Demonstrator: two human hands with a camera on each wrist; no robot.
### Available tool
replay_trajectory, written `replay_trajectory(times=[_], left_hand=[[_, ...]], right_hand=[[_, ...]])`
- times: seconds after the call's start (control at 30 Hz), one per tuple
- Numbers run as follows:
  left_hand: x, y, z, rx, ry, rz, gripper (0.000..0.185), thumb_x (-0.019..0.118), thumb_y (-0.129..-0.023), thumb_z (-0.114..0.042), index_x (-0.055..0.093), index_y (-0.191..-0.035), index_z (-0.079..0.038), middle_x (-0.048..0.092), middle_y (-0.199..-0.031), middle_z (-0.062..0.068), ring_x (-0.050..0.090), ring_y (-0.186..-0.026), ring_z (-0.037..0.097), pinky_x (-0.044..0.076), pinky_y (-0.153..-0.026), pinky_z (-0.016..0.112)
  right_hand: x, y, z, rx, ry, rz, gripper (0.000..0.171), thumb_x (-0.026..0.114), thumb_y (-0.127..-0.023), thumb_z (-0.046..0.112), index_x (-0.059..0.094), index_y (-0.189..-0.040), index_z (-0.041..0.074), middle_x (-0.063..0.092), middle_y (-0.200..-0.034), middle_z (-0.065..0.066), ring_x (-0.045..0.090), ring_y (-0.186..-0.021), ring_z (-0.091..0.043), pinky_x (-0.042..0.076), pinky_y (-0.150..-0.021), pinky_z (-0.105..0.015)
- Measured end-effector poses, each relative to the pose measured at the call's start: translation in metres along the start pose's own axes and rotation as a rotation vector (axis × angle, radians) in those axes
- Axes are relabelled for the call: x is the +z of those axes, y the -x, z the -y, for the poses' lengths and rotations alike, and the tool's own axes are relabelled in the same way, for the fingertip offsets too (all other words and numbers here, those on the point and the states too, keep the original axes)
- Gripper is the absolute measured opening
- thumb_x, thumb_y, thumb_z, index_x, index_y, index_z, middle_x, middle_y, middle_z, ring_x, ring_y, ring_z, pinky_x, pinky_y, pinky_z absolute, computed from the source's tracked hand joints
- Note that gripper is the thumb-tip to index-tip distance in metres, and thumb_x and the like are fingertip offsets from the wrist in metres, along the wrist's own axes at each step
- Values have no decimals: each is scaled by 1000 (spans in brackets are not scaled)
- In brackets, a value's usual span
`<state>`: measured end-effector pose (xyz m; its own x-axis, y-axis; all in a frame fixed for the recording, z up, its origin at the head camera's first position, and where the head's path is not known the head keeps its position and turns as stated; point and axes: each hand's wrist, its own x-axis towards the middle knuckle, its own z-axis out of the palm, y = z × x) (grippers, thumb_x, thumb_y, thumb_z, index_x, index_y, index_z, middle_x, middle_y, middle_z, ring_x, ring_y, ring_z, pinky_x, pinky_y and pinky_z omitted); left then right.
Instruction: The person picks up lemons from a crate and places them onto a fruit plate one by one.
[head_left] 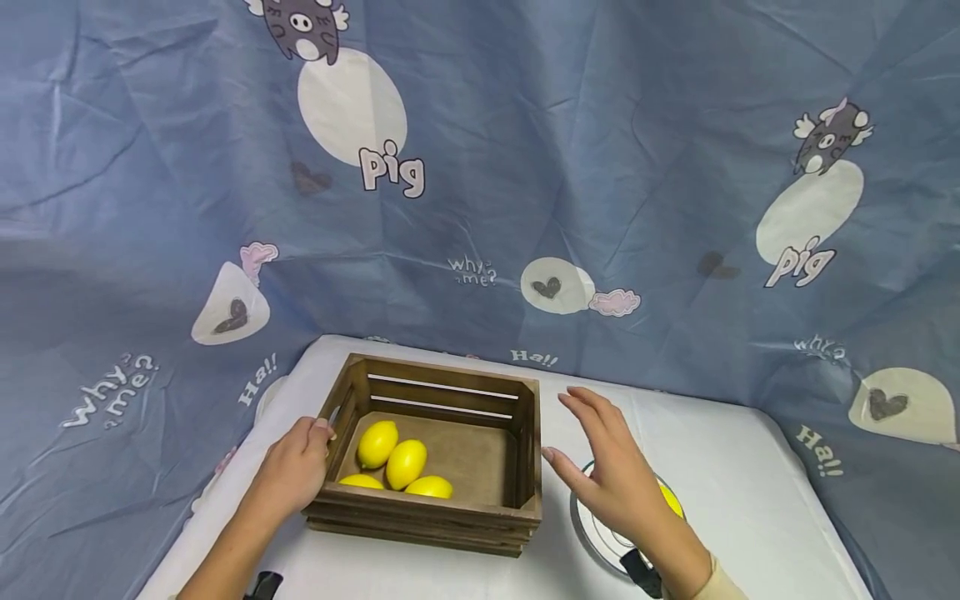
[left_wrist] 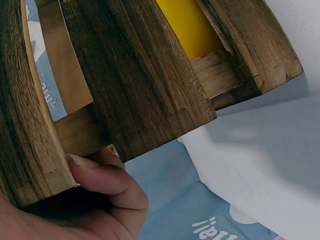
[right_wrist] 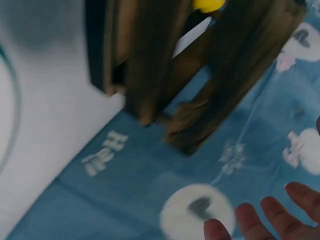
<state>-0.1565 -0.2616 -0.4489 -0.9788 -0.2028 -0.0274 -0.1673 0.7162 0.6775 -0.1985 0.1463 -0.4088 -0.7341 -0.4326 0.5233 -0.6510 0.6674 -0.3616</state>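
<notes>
A brown slatted wooden crate (head_left: 420, 518) sits on the white table with several yellow lemons (head_left: 406, 464) inside, gathered toward its left end and near side. My left hand (head_left: 294, 468) grips the crate's left end; the left wrist view shows its thumb (left_wrist: 100, 175) at a slat, with part of the hand hidden behind the wood. Just off the crate's right end is my right hand (head_left: 613, 475), fingers spread and holding nothing. In the right wrist view its fingertips (right_wrist: 245, 215) are apart from the crate's slats (right_wrist: 152, 65).
A round clear-rimmed plate (head_left: 579, 518) lies to the right of the crate, partly hidden beneath my right hand and forearm. On it shows some of a lemon (head_left: 671, 500). Behind the white table (head_left: 720, 467) hangs a blue printed cloth (head_left: 480, 167).
</notes>
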Motion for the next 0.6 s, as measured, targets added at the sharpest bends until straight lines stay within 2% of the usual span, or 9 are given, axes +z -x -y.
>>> replay_trajectory(times=[0.17,0.4,0.53,0.6], left_hand=[[0,-2,0,3,1,1,48,20,-115,-27,57,-123,3,63,-103,15,60,-96,36,46,-90,57],[1,-3,2,8,-9,-9,44,22,-114,-25,58,-120,1,63,-102,14,61,-98,37,46,-91,58],[0,-2,2,9,-6,-11,45,22,-114,-25,58,-120,1,64,-102,14,61,-98,37,46,-91,58],[0,-2,3,6,-4,-11,45,22,-114,-26,58,-120,1,64,-101,14,61,-98,37,47,-90,58]], right_hand=[[4,-24,22,-105,-6,58,72,81,-92,32,48,-154,12,47,-155,-6,45,-141,-27,43,-109,-51],[8,-47,45,-171,22,222,90,83,-90,43,35,-162,20,47,-152,1,47,-138,-17,50,-103,-44],[11,-55,51,-189,18,289,88,83,-90,44,37,-161,20,51,-148,0,50,-136,-17,53,-99,-43],[13,-58,51,-192,4,325,84,83,-90,43,42,-159,17,54,-146,-1,53,-133,-18,52,-100,-43]])
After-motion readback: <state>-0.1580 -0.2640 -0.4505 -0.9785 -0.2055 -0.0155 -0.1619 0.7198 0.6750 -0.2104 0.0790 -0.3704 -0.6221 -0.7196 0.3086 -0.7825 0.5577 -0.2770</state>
